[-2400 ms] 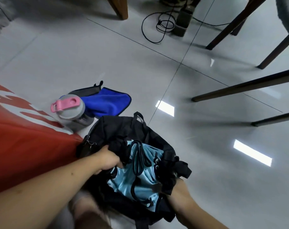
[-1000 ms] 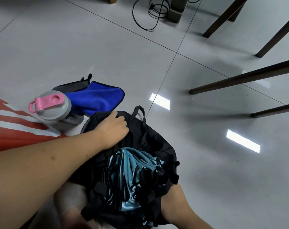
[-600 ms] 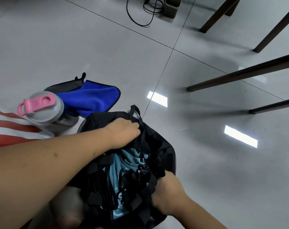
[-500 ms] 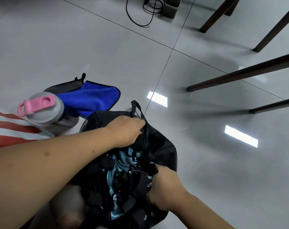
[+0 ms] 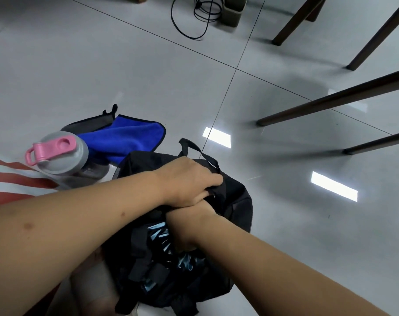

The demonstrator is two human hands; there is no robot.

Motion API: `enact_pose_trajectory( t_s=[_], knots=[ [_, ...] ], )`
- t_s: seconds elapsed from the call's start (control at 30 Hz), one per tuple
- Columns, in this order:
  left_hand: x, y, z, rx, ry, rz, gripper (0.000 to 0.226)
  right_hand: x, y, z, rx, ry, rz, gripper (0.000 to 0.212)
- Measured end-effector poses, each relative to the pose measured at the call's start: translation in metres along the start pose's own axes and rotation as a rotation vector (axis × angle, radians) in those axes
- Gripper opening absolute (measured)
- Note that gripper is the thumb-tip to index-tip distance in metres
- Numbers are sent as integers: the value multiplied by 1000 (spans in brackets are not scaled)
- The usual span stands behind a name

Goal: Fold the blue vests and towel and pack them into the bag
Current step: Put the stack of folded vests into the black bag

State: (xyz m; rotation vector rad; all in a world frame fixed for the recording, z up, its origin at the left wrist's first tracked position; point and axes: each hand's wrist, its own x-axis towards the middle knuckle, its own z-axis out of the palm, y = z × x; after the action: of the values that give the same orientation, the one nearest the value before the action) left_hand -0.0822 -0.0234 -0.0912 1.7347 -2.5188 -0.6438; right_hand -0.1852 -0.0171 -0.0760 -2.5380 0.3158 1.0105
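- The tiled floor carries everything; the person works low over it, so each thing lies within arm's reach.
- The black bag sits slumped on the floor just in front of the person, mouth up, so that soft things can be pushed down into it.
- The light blue vests are already inside; only strips of them show between the bag's black straps. They look bunched, probably from being pressed in.
- The blue towel lies on the floor beside the bag, behind the bottle, not yet packed. It looks loosely doubled over; by my judgement it is the last piece to go in.
- A grey bottle with a pink lid stands between the towel and a red-and-white striped cloth, touching the towel's near edge.
- The left hand has its grip clenched round the bag's far rim by the carry loop, most likely holding the mouth open and steady.
- The right hand reaches into the mouth under the left one. Its fingers are hidden, so I cannot tell its grip; it seems to push the vests down.
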Motion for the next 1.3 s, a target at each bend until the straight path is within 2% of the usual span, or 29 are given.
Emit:
enact_pose_trajectory(
  t_s=[0.1, 0.13, 0.2, 0.27, 0.33, 0.37, 0.47, 0.57, 0.67, 0.77, 0.93, 1.07, 1.2, 1.3],
  knots=[
    [-3, -1, -4, -116, 46, 30, 26, 11, -1, -3, -11, -62, -69, 43],
    [-3, -2, -4, -147, 80, 39, 26, 13, 0, -6, -21, -82, -80, 42],
    [-7, -3, -2, -164, 189, 63, 20, 16, 8, -7, 8, -151, -74, 26],
    [-11, -10, 0, -100, 289, 13, 13, 17, 24, -2, 212, -229, 63, 21],
    [-17, -17, 0, -44, 276, -125, 27, 13, 43, 9, 372, -188, 173, 28],
    [-19, -20, -2, -31, 243, -213, 36, 11, 50, 12, 367, -164, 185, 28],
    [-25, -23, -3, 34, 159, -470, 34, 1, 63, 19, 465, -209, 304, 27],
    [-39, -22, 8, 106, 48, -667, 48, -8, 78, 33, 640, -237, 437, 31],
    [-51, -19, 20, 89, -27, -759, 47, -19, 96, 50, 1046, -215, 598, 24],
    [-50, -14, 20, 18, -18, -786, 39, -28, 95, 56, 1461, -148, 705, 24],
    [-42, -13, 17, -312, -23, -855, 27, -38, 91, 35, 1848, -71, 681, 26],
    [-37, -17, 14, -347, 2, -902, 21, -35, 73, 42, 2155, 58, 791, 31],
    [-32, -23, 5, -350, 2, -961, 28, -33, 38, 72, 2331, 224, 880, 30],
    [-32, -32, -6, -277, 0, -1002, 30, -38, 37, 99, 2263, 240, 1024, 31]
  ],
)
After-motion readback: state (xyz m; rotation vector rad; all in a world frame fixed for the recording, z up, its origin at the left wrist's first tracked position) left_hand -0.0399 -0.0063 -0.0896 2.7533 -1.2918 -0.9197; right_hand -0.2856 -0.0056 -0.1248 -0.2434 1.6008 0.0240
